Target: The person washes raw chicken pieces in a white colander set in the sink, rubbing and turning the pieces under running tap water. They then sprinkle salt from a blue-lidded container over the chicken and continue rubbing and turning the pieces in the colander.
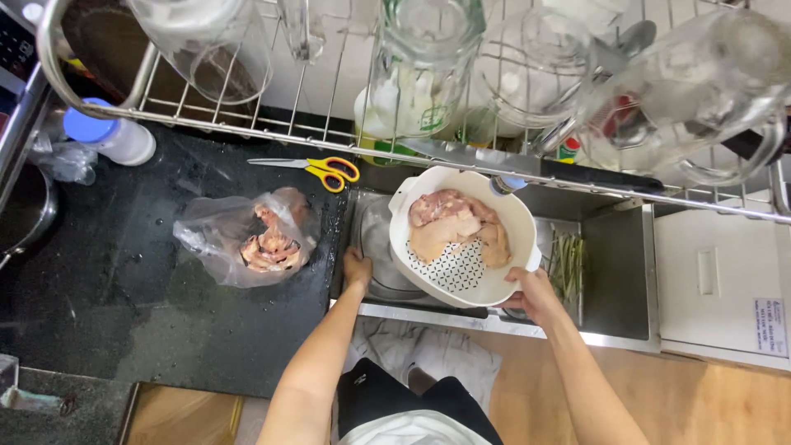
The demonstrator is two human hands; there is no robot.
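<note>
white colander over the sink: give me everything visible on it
The white colander is a round bowl, plastic by its look, with small side handles and a perforated bottom showing as a dotted patch. It is tilted toward the camera over the steel sink. Pale pink raw meat pieces lie in its upper half. The right hand has its grip on the near rim; the left hand rests on the sink's edge, apart from it. A wire rack bar crosses above it.

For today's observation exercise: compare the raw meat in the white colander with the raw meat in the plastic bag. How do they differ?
The colander meat lies open in pale, broad pieces; the bag meat is wrapped in clear plastic, darker and bunched. The colander is over the sink, gripped by the right hand; the bag lies untouched on the black counter. Both hold raw meat.
</note>
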